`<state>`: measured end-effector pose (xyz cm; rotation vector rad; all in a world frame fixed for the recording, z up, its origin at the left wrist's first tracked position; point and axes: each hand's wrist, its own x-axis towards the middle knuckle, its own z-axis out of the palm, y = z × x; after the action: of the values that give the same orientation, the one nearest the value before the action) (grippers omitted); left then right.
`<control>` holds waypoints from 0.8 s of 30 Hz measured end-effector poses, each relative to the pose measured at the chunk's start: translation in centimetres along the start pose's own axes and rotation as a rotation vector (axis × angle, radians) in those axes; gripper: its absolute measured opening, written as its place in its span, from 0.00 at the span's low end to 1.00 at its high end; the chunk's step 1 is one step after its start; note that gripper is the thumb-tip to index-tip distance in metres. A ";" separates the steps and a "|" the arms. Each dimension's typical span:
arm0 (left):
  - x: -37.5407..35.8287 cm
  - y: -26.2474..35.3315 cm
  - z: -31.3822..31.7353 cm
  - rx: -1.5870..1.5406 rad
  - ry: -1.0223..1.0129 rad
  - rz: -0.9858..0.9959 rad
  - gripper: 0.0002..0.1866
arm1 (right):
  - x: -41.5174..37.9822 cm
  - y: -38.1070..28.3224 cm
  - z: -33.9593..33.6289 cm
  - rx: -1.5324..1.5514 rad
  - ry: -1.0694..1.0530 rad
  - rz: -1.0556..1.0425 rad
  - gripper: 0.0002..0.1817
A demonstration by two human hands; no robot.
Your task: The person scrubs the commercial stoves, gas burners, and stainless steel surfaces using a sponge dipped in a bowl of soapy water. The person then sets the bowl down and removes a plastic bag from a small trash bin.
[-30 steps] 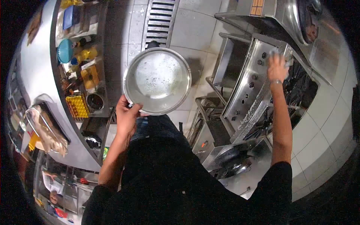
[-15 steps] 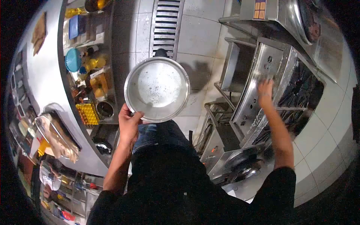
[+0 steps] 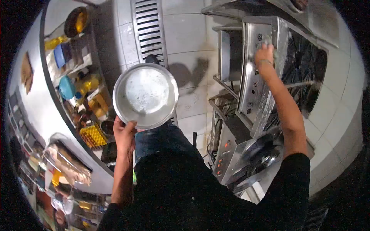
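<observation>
Head view looks straight down over a dark shirt and blue jeans at two bare hands and one round metal basin. Nearest, the left hand [image 3: 124, 134] has its grip pinching the near rim of the basin [image 3: 145, 95], thumb lying over the edge on the inner side and the other fingers hidden beneath; the basin thus sits just beyond the hand, held level above the floor and away from the body. It is one shallow, circular bowl of dull silver steel with a rolled lip, its inside wet and speckled with pale suds. To the right, one steel cooking range [image 3: 246, 127] shows a round burner close by and a slanted front panel with a row of small knobs, streaked with foam. Farther along that panel the right hand [image 3: 264, 52] is stretched out, wearing a thin band at the wrist; it presses on something pale on the metal, and whether its grip is spread or closed I cannot tell. To the left a curved steel table [image 3: 38, 100] carries a blue lid, yellow bottles and a yellow egg tray. Farthest, one slotted floor drain grate [image 3: 148, 29] runs across pale square tiles.
</observation>
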<state>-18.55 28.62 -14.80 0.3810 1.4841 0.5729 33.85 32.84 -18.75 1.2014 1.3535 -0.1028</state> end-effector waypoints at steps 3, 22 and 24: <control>0.1 -0.4 -0.4 0.048 0.004 0.012 0.20 | -1.1 -4.1 5.8 -0.021 0.120 -0.002 0.12; -3.6 -2.2 -0.7 0.050 -0.052 0.047 0.17 | -9.0 -8.9 9.3 0.812 0.120 0.423 0.11; -4.4 -1.4 0.4 0.077 -0.085 0.114 0.17 | -8.9 -7.6 8.1 1.223 0.105 0.736 0.14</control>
<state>-17.91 25.00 -11.99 0.5467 1.4121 0.5842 31.48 18.80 -18.27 2.6861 0.7774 -0.3724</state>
